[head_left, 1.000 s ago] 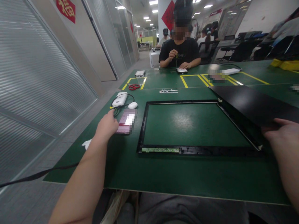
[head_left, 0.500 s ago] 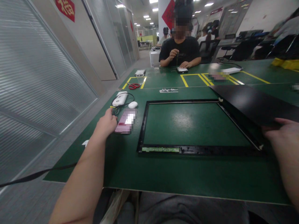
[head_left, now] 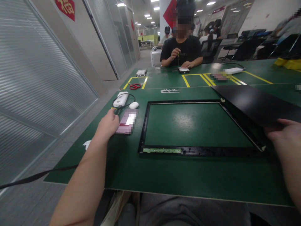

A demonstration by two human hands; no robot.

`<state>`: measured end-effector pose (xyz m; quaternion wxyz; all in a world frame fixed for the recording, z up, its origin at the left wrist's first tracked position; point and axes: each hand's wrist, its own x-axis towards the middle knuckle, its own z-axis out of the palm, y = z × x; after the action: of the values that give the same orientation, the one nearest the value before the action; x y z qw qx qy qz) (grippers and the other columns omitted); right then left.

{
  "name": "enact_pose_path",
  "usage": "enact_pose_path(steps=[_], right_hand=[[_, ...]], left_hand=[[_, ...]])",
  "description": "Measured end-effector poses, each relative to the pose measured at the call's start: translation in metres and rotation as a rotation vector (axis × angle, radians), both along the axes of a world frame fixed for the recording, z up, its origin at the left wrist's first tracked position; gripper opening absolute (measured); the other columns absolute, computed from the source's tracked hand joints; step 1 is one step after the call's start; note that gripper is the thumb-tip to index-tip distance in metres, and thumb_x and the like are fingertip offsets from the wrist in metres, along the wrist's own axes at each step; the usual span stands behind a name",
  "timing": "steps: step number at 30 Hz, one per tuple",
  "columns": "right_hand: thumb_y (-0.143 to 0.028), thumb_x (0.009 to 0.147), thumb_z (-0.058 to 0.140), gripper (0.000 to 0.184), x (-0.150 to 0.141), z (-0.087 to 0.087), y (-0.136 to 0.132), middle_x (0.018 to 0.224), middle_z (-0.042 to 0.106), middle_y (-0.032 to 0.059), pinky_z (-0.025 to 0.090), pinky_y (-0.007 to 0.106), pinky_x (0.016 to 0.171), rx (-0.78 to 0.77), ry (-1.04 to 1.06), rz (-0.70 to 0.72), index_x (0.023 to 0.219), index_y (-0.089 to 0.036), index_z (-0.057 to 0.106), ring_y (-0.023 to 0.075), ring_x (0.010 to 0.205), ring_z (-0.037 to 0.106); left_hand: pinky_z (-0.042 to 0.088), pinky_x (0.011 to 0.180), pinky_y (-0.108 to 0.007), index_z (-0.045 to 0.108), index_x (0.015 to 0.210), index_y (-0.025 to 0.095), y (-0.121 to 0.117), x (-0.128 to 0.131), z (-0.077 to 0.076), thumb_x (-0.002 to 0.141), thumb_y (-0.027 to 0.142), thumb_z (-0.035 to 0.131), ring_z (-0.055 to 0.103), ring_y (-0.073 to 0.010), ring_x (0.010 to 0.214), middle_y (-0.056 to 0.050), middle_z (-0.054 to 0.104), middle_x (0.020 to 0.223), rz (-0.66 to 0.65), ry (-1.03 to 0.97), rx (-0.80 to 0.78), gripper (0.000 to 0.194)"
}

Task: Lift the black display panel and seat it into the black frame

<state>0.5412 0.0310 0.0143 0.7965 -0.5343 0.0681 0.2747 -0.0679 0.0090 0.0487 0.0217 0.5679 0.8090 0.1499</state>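
Note:
My left hand (head_left: pixel 109 123) is closed beside a pink-screened phone (head_left: pixel 124 125), its fingertips at a yellow band on a dark cable (head_left: pixel 119 109). What it holds, if anything, is hidden. At the right, my right hand (head_left: pixel 283 131) grips the near edge of a large flat black panel (head_left: pixel 256 102), part of which runs out of view. A black rectangular frame (head_left: pixel 202 150) lies flat between my hands, with a green strip (head_left: pixel 162 151) along its near side. The panel overlaps the frame's far right corner in view.
A white power bank (head_left: pixel 120 99) and a white oval case (head_left: pixel 134 105) lie beyond the phone. Red-handled scissors (head_left: pixel 135 86), small white strips (head_left: pixel 169 91) and yellow tape lines are farther back. Across the green table (head_left: pixel 178 175), a person (head_left: pixel 181 51) holds a thin tool over a small device.
My left hand has shifted very slightly. My right hand, the black panel and the frame stay practically where they were.

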Motion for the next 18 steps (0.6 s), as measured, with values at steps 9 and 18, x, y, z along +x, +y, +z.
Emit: enact_pose_path(steps=[9,18], right_hand=[[-0.005,0.074,0.042,0.017,0.000,0.000,-0.001,0.099,0.057,0.0102,0.058,0.030,0.045,-0.005,-0.009,0.021,0.080,-0.016,0.053,0.0177,0.079,0.064],[-0.002,0.074,0.035,0.022,-0.002,0.003,-0.006,0.104,0.058,0.0126,0.055,0.024,0.042,-0.080,-0.090,0.092,0.072,-0.019,0.049,0.0153,0.078,0.064]], left_hand=[[0.047,0.105,-0.051,0.051,0.145,0.009,-0.007,0.027,0.004,0.094,0.026,0.043,0.059,-0.0385,0.124,-0.020,0.065,0.135,-0.167,0.062,0.049,0.054],[0.049,0.103,-0.045,0.048,0.149,0.017,-0.011,0.019,0.010,0.091,0.015,0.043,0.063,-0.0338,0.121,-0.011,0.069,0.132,-0.157,-0.036,0.061,0.058]])
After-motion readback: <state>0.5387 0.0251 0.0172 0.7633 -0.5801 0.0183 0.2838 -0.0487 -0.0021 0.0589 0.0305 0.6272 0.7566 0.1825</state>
